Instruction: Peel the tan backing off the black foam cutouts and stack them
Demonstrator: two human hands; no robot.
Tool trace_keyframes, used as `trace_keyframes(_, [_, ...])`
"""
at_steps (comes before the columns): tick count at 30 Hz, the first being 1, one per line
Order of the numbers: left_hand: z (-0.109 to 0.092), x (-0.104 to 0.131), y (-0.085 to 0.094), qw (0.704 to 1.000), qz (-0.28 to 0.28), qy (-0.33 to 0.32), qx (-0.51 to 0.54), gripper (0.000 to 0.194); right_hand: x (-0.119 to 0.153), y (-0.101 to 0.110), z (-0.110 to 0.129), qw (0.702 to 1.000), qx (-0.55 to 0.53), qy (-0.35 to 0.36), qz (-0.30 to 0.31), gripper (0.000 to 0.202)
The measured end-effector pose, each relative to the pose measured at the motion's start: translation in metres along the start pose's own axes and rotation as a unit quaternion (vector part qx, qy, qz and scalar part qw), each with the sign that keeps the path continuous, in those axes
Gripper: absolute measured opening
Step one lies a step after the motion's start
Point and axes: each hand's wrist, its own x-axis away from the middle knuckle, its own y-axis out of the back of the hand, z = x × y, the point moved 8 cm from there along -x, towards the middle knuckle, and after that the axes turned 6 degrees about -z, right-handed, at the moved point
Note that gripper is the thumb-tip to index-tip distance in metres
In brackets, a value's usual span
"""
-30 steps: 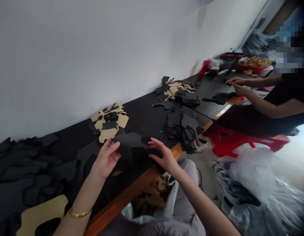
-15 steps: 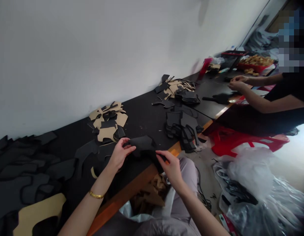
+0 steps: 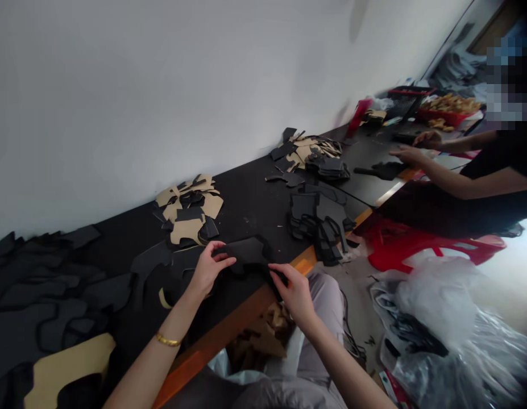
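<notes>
My left hand [image 3: 208, 268] pinches the left end of a black cut-out foam piece [image 3: 247, 250], thumb on top. At the piece's lower right end, the thumb and fingers of my right hand [image 3: 292, 288] close on a narrow black part that hangs near the table edge. Beside my left hand more dark cut-out pieces [image 3: 149, 262] lie flat on the black table [image 3: 241, 199]. Just behind stands a loose heap of tan-backed pieces [image 3: 190, 210]. To the right of the held piece sits a stack of black pieces [image 3: 316, 218].
A big pile of black pieces [image 3: 41, 295] covers the left, with a tan cut-out [image 3: 69, 363] in front. Below the table edge is a bag of brown scraps [image 3: 258, 341]. A co-worker's hands [image 3: 416, 150] work at far right, near a red stool [image 3: 386, 244] and plastic bags [image 3: 442, 307].
My hands and the black foam piece have barely moved. The co-worker's hands have shifted apart. The view has turned very slightly.
</notes>
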Motion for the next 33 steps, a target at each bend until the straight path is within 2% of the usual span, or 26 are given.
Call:
trace_keyframes(8, [-0.001, 0.000, -0.002, 0.999, 0.004, -0.023, -0.029, 0.046, 0.002, -0.002, -0.003, 1.000, -0.001, -0.003, 0.007, 0.016])
trace_keyframes(15, [-0.004, -0.002, -0.005, 0.994, -0.001, -0.048, -0.095, 0.042, -0.002, -0.001, -0.001, 0.999, 0.032, -0.017, 0.023, 0.019])
trace_keyframes(22, [-0.002, -0.005, -0.006, 0.994, 0.007, -0.035, -0.100, 0.045, -0.010, -0.006, -0.009, 0.994, 0.061, -0.069, 0.062, 0.023])
trace_keyframes(27, [0.004, -0.008, -0.005, 0.990, 0.013, -0.024, -0.141, 0.046, -0.012, -0.015, -0.015, 0.978, 0.134, -0.108, 0.114, 0.019])
trace_keyframes(33, [0.007, -0.009, -0.006, 0.990, 0.019, -0.022, -0.139, 0.047, -0.011, -0.019, -0.021, 0.970, 0.165, -0.117, 0.135, 0.013])
